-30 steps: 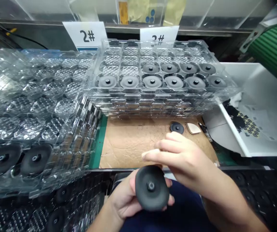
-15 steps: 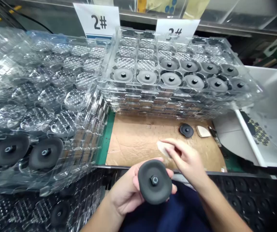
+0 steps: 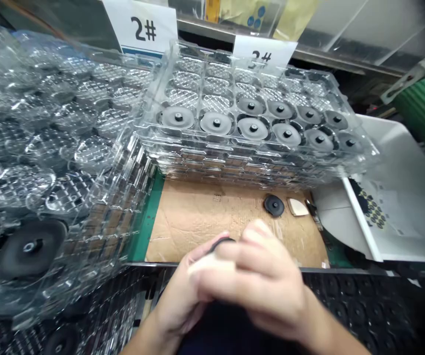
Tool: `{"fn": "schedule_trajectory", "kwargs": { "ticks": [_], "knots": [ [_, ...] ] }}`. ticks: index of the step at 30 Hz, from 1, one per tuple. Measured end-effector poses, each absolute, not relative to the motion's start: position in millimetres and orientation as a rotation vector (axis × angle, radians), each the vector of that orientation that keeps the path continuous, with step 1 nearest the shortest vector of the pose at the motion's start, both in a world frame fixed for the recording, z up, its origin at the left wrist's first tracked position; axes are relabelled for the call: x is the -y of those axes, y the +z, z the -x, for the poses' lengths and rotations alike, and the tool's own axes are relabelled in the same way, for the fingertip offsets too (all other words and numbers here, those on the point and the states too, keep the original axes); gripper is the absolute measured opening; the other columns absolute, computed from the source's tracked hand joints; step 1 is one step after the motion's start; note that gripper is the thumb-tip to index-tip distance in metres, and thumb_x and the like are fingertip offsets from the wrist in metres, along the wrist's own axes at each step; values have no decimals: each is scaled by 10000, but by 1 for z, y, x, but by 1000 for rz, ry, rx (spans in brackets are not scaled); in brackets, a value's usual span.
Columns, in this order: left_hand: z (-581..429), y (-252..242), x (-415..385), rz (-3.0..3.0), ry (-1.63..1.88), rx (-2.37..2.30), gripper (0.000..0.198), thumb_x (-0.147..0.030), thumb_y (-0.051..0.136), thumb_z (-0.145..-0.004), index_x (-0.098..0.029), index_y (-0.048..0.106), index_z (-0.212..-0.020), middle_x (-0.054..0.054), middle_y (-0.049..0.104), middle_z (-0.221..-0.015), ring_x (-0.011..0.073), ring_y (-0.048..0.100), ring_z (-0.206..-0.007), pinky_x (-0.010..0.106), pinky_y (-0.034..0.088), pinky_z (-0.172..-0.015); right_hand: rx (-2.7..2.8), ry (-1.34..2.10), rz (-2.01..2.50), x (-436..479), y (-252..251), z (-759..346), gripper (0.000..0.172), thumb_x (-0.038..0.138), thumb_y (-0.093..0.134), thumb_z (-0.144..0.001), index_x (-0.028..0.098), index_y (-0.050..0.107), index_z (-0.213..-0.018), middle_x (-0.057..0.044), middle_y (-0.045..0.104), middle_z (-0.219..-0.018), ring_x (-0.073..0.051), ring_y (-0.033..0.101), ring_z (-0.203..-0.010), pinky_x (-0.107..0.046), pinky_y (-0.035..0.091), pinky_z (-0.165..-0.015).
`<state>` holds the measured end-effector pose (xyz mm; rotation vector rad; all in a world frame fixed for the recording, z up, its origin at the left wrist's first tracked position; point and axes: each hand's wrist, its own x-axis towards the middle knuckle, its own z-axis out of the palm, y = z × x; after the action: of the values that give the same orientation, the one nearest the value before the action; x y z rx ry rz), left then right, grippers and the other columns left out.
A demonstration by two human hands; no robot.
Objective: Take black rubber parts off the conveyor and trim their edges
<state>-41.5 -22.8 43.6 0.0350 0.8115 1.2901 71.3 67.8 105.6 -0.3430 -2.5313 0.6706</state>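
Note:
A black rubber disc (image 3: 222, 241) is gripped in my left hand (image 3: 182, 288); only a bit of its dark edge shows. Over it lies my right hand (image 3: 267, 281), blurred by motion, its fingers closed on a whitish wiping pad (image 3: 208, 264). The pad is at the disc, mostly covered by my fingers, so I cannot tell exactly where it touches. Beyond my hands, another black disc (image 3: 273, 205) with a small central stud lies on the cardboard (image 3: 190, 212), beside a cream-coloured pad (image 3: 298, 207).
A stack of clear trays (image 3: 215, 143) stands behind the cardboard, its front rows holding discs. Taller clear trays (image 3: 97, 212) rise at the left. To the right sit a white bin (image 3: 415, 236) and a metal tool (image 3: 314, 213). Black trays (image 3: 360, 301) lie below right.
My right hand has come left and down with the pad onto the disc in my left hand. The disc has tipped from face-up to nearly hidden. The view has shifted slightly.

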Motion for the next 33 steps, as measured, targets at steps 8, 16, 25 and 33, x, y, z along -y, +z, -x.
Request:
{"fn": "schedule_trajectory", "kwargs": {
  "ticks": [8,16,25,33],
  "knots": [
    [47,37,15,-6,1505,-705,620,-306,807,-498,-299,622,-1089,28,589,-1251,221,533,-1127,230,430,-909,2224,1098,1154,-77,12,-107,189,210,486,-876,228,645,-978,-34,672,-900,-171,619,-780,-277,494,-671],
    [52,37,3,135,1474,-746,599,-221,816,-495,-311,634,-1058,3,661,-1125,191,599,-1008,188,490,-766,2085,1013,1308,-78,42,-96,240,199,493,-877,243,581,-1096,-39,634,-1014,-172,605,-809,-266,498,-646],
    [58,37,1,171,1478,-753,435,-130,756,-585,-283,671,-983,-24,701,-1003,155,625,-934,200,465,-822,2537,1363,705,-76,105,-44,253,79,488,-853,193,591,-1054,-7,619,-873,-87,572,-750,-155,467,-698],
    [72,39,1,237,1397,-586,389,-148,778,-560,-282,696,-916,-25,723,-942,138,643,-879,194,473,-801,2577,1486,635,-82,108,-49,249,109,485,-867,228,581,-1064,2,617,-821,-95,576,-715,-173,473,-642]
  ]
}}
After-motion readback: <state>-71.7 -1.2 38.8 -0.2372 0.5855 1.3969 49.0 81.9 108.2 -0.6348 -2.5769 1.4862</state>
